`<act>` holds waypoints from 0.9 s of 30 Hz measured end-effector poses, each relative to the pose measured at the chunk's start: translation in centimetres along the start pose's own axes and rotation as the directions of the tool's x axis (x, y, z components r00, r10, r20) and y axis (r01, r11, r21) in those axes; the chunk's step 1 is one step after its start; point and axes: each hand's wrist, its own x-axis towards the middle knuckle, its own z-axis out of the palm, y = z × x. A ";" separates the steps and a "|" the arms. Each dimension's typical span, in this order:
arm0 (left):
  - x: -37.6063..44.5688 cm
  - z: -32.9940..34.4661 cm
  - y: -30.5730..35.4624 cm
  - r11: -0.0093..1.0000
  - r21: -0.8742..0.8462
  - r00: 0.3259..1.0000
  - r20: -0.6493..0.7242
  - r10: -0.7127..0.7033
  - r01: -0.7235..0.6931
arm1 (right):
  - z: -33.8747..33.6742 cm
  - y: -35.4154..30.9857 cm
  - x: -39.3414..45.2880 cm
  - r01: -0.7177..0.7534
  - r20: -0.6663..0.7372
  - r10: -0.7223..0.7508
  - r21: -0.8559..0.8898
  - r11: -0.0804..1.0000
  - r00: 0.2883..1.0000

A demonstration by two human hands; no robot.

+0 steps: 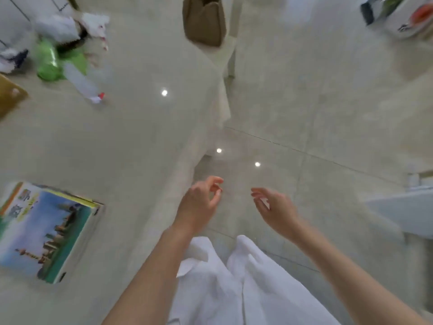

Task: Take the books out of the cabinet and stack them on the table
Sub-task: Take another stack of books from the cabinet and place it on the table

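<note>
Pale tabletop carries a book stack at 9 o'clock; over the floor at 6, left grip and right grip hang released, loosely curled, holding nothing.

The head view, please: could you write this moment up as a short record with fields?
books: stack on the table, near left; skyline cover on top
left hand: empty, fingers loosely curled, past the table's edge
right hand: empty, relaxed, over the floor
other items: plastic bottle, green bag, brown bag
cabinet: cannot tell
</note>
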 end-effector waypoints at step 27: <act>4.1 45.5 35.5 0.783 -0.035 0.373 0.865 0.335 -0.621 | -19.3 33.9 -25.1 -0.553 -0.249 0.892 0.711 0.433 0.378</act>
